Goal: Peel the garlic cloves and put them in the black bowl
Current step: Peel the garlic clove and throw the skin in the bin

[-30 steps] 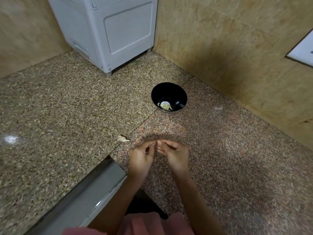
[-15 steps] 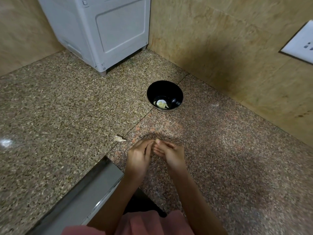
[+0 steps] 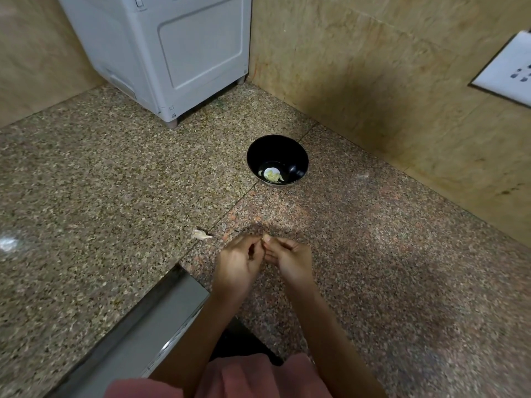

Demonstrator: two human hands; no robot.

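My left hand (image 3: 240, 264) and my right hand (image 3: 291, 261) meet over the granite counter, fingertips together, pinching a small garlic clove (image 3: 263, 239) that is almost wholly hidden between them. Farther back stands the black bowl (image 3: 296, 156) with pale peeled garlic (image 3: 271, 175) at its bottom. A single unpeeled clove (image 3: 200, 234) lies on the counter just left of my left hand.
A grey-white appliance (image 3: 172, 50) stands in the back corner. Beige stone walls close the back and right side, with a white socket plate (image 3: 508, 73) on the right wall. A metal sink rim (image 3: 149, 326) cuts into the counter at the lower left.
My hands have stayed together on the clove, with the fingers shifting slightly. The view has moved a little, so the bowl sits slightly lower and more to the left.
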